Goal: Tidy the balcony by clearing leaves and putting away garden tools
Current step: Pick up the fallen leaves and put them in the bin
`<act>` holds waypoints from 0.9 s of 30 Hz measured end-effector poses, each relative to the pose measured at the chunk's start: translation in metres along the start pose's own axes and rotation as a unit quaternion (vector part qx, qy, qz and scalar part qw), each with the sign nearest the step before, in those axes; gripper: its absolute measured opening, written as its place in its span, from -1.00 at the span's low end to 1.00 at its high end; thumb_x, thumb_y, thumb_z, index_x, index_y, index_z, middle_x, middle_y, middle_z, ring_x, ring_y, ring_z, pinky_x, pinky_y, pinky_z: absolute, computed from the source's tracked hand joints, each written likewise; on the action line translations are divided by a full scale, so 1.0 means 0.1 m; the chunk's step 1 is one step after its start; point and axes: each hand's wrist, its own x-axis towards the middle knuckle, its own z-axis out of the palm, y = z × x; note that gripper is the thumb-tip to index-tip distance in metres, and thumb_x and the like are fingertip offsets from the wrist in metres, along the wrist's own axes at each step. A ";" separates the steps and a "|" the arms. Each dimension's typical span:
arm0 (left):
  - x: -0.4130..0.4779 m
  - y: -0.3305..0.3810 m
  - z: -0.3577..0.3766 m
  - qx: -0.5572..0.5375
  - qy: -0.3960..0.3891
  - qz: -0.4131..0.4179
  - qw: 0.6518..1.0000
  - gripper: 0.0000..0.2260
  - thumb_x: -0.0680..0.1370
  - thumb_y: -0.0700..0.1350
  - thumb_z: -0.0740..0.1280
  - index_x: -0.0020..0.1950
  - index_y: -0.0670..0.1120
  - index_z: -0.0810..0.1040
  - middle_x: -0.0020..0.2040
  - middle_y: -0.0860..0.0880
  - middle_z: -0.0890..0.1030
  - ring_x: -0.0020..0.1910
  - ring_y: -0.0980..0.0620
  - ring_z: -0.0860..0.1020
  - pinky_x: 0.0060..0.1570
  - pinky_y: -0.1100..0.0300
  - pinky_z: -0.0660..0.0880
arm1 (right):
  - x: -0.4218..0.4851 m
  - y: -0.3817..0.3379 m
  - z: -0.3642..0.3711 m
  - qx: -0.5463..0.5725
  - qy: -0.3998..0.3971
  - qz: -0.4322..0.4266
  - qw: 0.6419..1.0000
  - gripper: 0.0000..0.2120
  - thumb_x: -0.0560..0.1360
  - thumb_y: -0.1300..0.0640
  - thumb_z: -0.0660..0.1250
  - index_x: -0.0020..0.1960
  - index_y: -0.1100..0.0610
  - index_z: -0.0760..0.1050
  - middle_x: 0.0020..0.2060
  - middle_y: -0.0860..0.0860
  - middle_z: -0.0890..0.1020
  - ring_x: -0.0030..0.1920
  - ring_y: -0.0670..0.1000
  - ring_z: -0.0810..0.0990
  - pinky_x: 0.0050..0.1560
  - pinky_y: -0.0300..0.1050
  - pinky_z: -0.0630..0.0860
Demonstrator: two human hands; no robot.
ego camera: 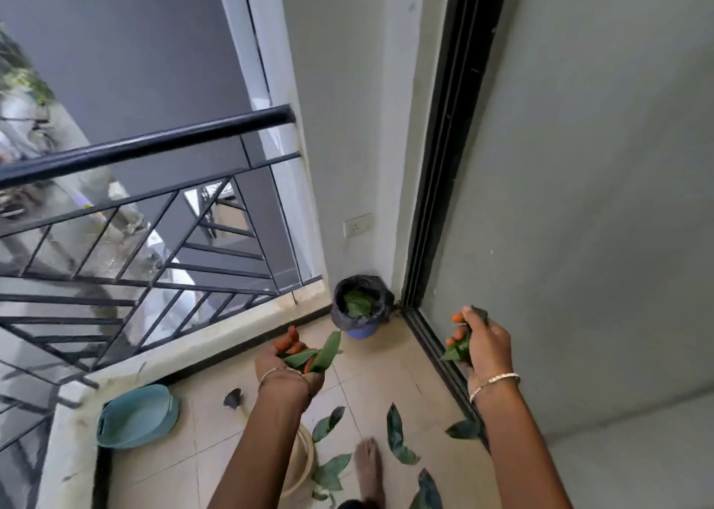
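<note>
In the far corner of the balcony, a small bin (363,331) with a black liner is standing against the wall, and green leaves (357,302) are already lying inside it. Nearer, the person's left hand (289,358) is turning palm up, its fingers curling round a bunch of leaves (320,354). The longest leaf is running its length from the palm out to the far right, with its tip pointing toward the bin. To the right, the right hand (485,342) is closing its fingers and thumb round a smaller clump of leaves (459,350) above the dark door track (429,338). These leaves are sticking out on the hand's left side. Both hands are hovering well short of the bin.

On the near tiles, loose leaves (394,427) are lying scattered, most with their long axes running roughly near to far, around a bare foot (369,466). At the near left, a teal basin (135,416) is sitting beside the low wall under the black railing (147,145). Just right of it a small dark object (232,397) is lying on the floor, too blurred to name.
</note>
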 end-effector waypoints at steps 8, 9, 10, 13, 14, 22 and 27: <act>1.40 0.03 1.02 -0.034 0.045 -0.001 0.998 -0.74 0.59 -0.25 0.11 -0.22 -0.15 0.52 -0.58 0.02 0.21 -0.67 0.03 0.17 -0.12 -0.31 0.47 | 1.54 0.16 0.88 -0.087 -0.015 0.063 0.994 -0.73 0.58 0.15 0.30 -0.28 0.20 0.51 -0.47 0.09 0.46 -0.46 0.10 0.46 -0.32 -0.07 0.45; 1.55 0.02 1.13 -0.033 0.054 0.002 0.998 -0.74 0.59 -0.25 0.11 -0.21 -0.15 0.52 -0.58 0.02 0.20 -0.67 0.02 0.17 -0.12 -0.32 0.47 | 1.70 0.18 0.96 -0.099 -0.013 0.072 0.992 -0.73 0.58 0.15 0.30 -0.28 0.21 0.51 -0.46 0.10 0.47 -0.45 0.11 0.47 -0.29 -0.03 0.46; 1.74 0.01 1.25 -0.030 0.067 0.004 0.997 -0.75 0.59 -0.24 0.11 -0.22 -0.15 0.52 -0.58 0.02 0.20 -0.66 0.03 0.16 -0.09 -0.31 0.48 | 1.92 0.22 1.06 -0.113 -0.013 0.082 0.990 -0.73 0.58 0.16 0.30 -0.27 0.22 0.51 -0.46 0.10 0.48 -0.46 0.12 0.48 -0.28 -0.01 0.48; 2.33 -0.03 1.50 -0.024 0.106 0.007 0.994 -0.74 0.57 -0.23 0.13 -0.26 -0.14 0.52 -0.58 0.03 0.20 -0.61 0.04 0.14 0.22 -0.13 0.47 | 2.51 0.41 1.32 -0.151 -0.011 0.109 0.983 -0.74 0.58 0.18 0.30 -0.26 0.24 0.52 -0.43 0.10 0.51 -0.46 0.12 0.49 -0.28 -0.03 0.49; 2.49 -0.03 1.55 -0.029 0.117 0.008 0.993 -0.74 0.57 -0.23 0.14 -0.26 -0.14 0.52 -0.58 0.03 0.20 -0.59 0.04 0.15 0.27 -0.09 0.43 | 2.67 0.48 1.39 -0.158 -0.009 0.115 0.981 -0.75 0.57 0.18 0.31 -0.26 0.24 0.52 -0.41 0.12 0.51 -0.46 0.12 0.49 -0.28 -0.03 0.48; 4.19 -0.15 1.45 0.003 0.219 0.035 0.975 -0.76 0.56 -0.20 0.13 -0.22 -0.16 0.54 -0.59 0.04 0.25 -0.61 0.05 0.20 -0.31 0.23 0.42 | 4.18 1.71 1.86 -0.216 0.004 0.218 0.952 -0.75 0.56 0.23 0.30 -0.30 0.19 0.48 -0.45 0.08 0.48 -0.58 -0.03 0.45 -0.53 -0.26 0.40; 5.27 -0.24 1.15 -0.023 0.278 0.044 0.959 -0.76 0.53 -0.23 0.13 -0.26 -0.17 0.53 -0.58 0.02 0.25 -0.66 0.02 0.20 -0.23 0.17 0.41 | 5.00 2.72 2.15 -0.235 -0.020 0.280 0.930 -0.79 0.55 0.22 0.31 -0.27 0.20 0.50 -0.45 0.10 0.52 -0.60 0.01 0.49 -0.62 -0.24 0.40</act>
